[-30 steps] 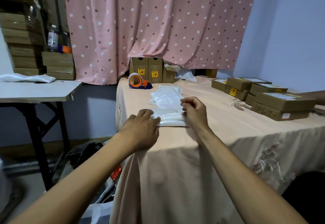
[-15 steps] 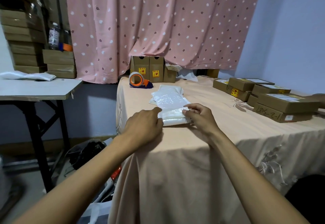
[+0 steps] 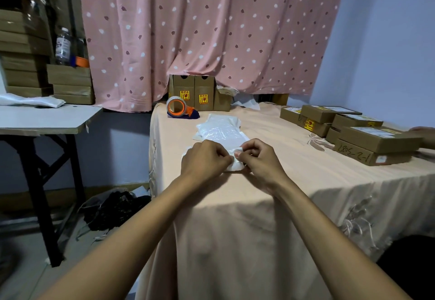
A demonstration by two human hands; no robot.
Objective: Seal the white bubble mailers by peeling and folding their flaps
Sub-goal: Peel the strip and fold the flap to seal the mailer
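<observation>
A pink curtain [image 3: 211,29], dotted white and sprinkled with small dark motifs, is hung across the far side of the room, and a plain lilac wall [image 3: 388,41] is seen to its right. At far left, flat brown cardboard boxes [image 3: 70,83] are stacked in columns, with one clear plastic bottle [image 3: 63,45] stood on them; its label is too small to be read. Below these, a white-topped side table [image 3: 47,121] on black legs is set.

A soft peach tablecloth [image 3: 306,182] is draped over the main table. At its far end one round tape dispenser [image 3: 179,109], orange and dark blue, is placed just beside three upright cartons [image 3: 193,92]. Yellow stickers with red pictograms are borne by two of them.

Near the middle, one white bubble mailer [image 3: 236,166] is held at the table's near edge. Its edge is pinched by the curled fingers of the left hand [image 3: 204,161] and of the right hand [image 3: 259,161], thumbs and fingertips meeting over the crinkled plastic. Just beyond it, a loose pile of mailers [image 3: 221,128], glossy and wrinkled, is laid flat; at least two can be counted.

At far right, at least six shallow brown parcels [image 3: 376,137] are stacked, white printed labels being stuck on their tops. Black handwriting is marked upside down on the nearest one, but it cannot be read with certainty.
</observation>
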